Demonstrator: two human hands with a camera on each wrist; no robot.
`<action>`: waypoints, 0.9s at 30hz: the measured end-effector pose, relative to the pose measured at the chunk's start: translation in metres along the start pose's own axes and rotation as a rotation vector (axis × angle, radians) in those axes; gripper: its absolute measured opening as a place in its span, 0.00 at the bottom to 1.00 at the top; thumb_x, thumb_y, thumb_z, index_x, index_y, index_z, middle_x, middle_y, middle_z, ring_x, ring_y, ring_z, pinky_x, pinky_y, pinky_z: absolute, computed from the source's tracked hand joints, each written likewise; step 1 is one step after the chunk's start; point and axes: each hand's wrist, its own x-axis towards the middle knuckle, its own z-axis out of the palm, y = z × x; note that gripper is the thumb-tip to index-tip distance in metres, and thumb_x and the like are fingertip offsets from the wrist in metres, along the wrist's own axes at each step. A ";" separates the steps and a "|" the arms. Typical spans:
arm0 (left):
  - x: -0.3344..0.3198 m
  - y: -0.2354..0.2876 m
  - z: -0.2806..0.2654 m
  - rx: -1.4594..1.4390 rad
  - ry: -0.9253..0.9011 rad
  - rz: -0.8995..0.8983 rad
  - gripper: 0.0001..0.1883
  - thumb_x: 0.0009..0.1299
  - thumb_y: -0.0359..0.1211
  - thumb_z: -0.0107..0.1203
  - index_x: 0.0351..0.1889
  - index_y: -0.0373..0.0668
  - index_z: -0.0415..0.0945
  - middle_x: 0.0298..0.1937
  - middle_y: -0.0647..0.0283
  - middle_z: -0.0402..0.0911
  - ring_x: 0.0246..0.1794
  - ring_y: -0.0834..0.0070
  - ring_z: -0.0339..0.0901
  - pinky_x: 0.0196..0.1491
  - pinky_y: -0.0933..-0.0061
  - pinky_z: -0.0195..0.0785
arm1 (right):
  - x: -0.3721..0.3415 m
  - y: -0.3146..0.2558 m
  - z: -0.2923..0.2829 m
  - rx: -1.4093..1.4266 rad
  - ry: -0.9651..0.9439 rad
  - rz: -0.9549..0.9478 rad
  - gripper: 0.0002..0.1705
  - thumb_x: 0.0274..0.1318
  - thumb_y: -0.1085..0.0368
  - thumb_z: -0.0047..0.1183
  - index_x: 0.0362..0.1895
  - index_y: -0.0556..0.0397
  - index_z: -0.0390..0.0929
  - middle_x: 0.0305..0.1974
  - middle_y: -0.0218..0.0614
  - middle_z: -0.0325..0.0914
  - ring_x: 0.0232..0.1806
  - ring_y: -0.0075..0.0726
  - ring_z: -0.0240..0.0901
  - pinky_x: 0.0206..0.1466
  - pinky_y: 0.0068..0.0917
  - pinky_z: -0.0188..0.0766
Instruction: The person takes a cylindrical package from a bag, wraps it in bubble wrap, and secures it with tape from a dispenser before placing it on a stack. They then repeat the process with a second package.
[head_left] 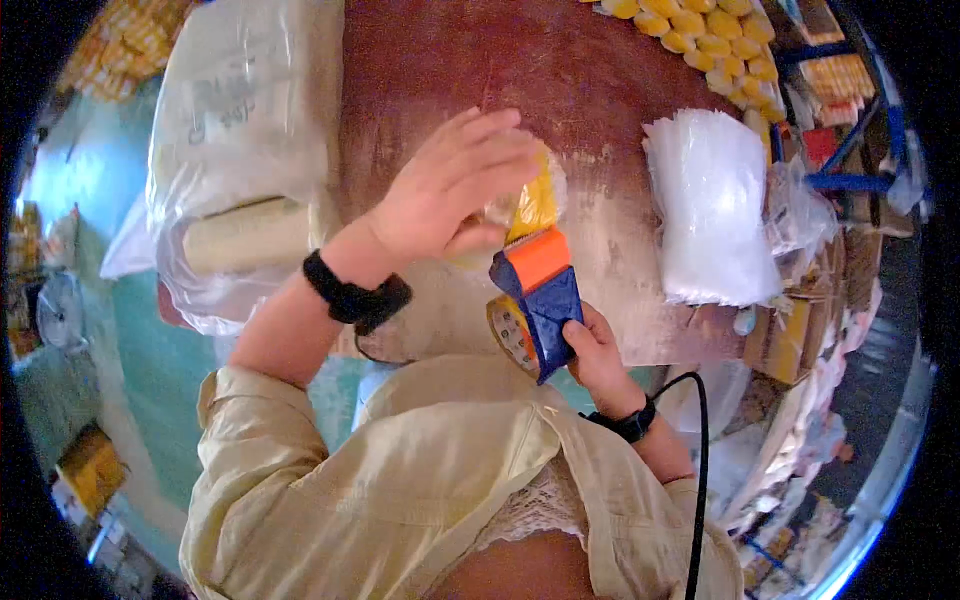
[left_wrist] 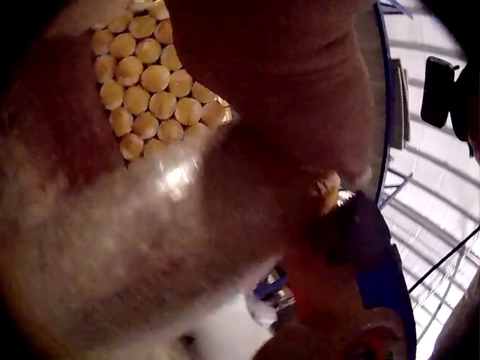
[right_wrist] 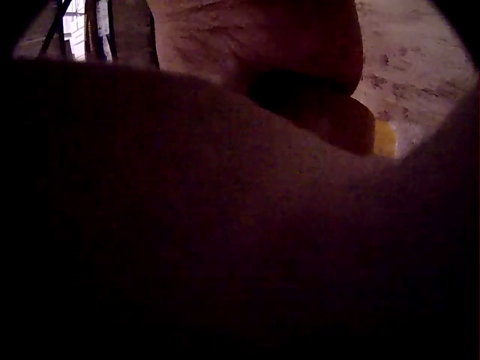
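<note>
The right hand (head_left: 597,352) grips a blue and orange tape dispenser (head_left: 553,309) with a roll of tape (head_left: 513,335) on it. Yellow tape (head_left: 537,200) lies beyond the dispenser's orange part, over a clear plastic-wrapped item that is mostly hidden under the left hand. The left hand (head_left: 455,185) is spread over this item with its fingers extended, beside the tape. In the left wrist view the clear plastic (left_wrist: 150,225) shows close up and blurred. The right wrist view is mostly dark, with a bit of yellow (right_wrist: 385,139) by a finger.
A large plastic-wrapped bundle (head_left: 245,110) lies on the red-brown table (head_left: 420,50) at the left. A stack of clear bags (head_left: 712,210) lies at the right. Several round yellow items (head_left: 700,30) stand at the back right. A black cable (head_left: 702,450) hangs by the right arm.
</note>
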 end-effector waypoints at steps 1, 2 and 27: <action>0.003 0.000 -0.007 0.018 -0.098 0.045 0.25 0.52 0.42 0.57 0.47 0.44 0.68 0.57 0.59 0.67 0.61 0.58 0.60 0.62 0.54 0.51 | 0.001 0.003 -0.002 -0.011 -0.023 -0.027 0.22 0.57 0.61 0.44 0.53 0.60 0.64 0.41 0.30 0.73 0.41 0.23 0.68 0.46 0.22 0.66; 0.003 -0.001 -0.013 0.032 -0.198 0.087 0.27 0.51 0.43 0.58 0.48 0.44 0.68 0.57 0.60 0.67 0.61 0.58 0.60 0.62 0.54 0.51 | 0.001 0.005 -0.003 -0.010 -0.046 -0.033 0.22 0.57 0.60 0.44 0.53 0.60 0.65 0.40 0.30 0.73 0.41 0.23 0.68 0.46 0.22 0.66; 0.022 -0.137 0.107 -0.152 -0.078 -0.642 0.26 0.48 0.31 0.61 0.47 0.43 0.68 0.48 0.52 0.67 0.52 0.58 0.63 0.57 0.65 0.57 | 0.145 -0.080 -0.039 0.686 0.112 0.094 0.17 0.57 0.53 0.43 0.38 0.52 0.74 0.32 0.35 0.77 0.29 0.33 0.74 0.35 0.29 0.75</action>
